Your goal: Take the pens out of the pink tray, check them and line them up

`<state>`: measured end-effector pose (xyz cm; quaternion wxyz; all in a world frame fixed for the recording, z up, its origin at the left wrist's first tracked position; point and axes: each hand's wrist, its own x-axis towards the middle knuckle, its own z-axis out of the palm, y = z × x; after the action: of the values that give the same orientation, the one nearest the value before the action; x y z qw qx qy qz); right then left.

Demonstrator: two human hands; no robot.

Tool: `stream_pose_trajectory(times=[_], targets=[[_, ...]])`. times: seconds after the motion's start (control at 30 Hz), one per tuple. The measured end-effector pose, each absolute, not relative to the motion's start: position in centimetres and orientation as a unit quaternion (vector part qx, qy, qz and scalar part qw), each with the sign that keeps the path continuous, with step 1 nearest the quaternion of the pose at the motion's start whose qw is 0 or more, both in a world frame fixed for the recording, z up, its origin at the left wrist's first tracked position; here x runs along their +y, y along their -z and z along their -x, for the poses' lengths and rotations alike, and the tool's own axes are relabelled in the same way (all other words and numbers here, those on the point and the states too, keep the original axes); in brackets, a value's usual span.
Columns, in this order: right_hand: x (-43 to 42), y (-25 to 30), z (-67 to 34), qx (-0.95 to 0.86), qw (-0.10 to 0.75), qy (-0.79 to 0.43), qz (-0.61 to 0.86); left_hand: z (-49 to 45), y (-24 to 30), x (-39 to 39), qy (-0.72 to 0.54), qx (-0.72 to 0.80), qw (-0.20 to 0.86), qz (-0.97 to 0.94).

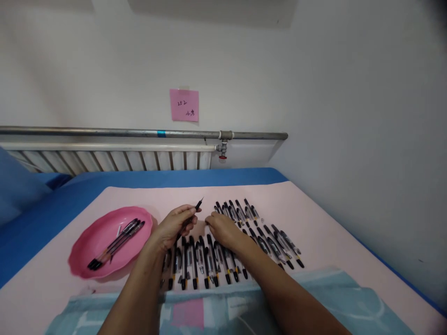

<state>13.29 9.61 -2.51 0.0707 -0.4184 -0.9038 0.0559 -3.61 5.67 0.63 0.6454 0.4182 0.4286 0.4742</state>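
Note:
My left hand (pixel 179 221) is closed round a black pen (pixel 198 204), its thin bare tip tilted up and to the right. Just beside it, my right hand (pixel 222 227) has its fingers pinched together near the pink surface; what is between them, if anything, is too small to make out. Below both hands lies a row of black and clear pen parts (pixel 194 265), with caps and small tips among them. More pen parts (pixel 275 244) lie right of my right wrist, and another group (pixel 239 211) lies behind it.
On the left stands a pink oval bowl (pixel 78 251) holding several assembled pens (pixel 117 244). The pink mat (pixel 272 193) covers a blue table (pixel 195 177). A light-blue patterned cloth (pixel 314 288) runs along the near edge. Behind are a radiator (pixel 150 160), a pipe and the wall.

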Motion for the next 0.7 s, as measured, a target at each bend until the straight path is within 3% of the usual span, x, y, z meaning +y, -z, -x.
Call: stream_pose_trajectory(times=[0.3, 0.47, 0.53, 0.7], targets=[[10.0, 3.0, -13.5, -0.895, 0.061, -0.04, 0.44, 3.4, -0.5, 5.6, -0.47, 0.43, 0.649, -0.415], [10.2, 2.8, -13.6, -0.879, 0.126, -0.059, 0.456, 3.5, -0.4, 5.7, -0.472, 0.435, 0.648, -0.41], [10.5, 2.2, -13.6, -0.845, 0.212, -0.141, 0.471, 3.6, -0.4, 5.7, -0.47, 0.436, 0.649, -0.41], [11.3, 0.4, -14.0, -0.623, 0.433, -0.505, 0.412, 4.0, -0.4, 5.7, -0.45, 0.442, 0.652, -0.421]])
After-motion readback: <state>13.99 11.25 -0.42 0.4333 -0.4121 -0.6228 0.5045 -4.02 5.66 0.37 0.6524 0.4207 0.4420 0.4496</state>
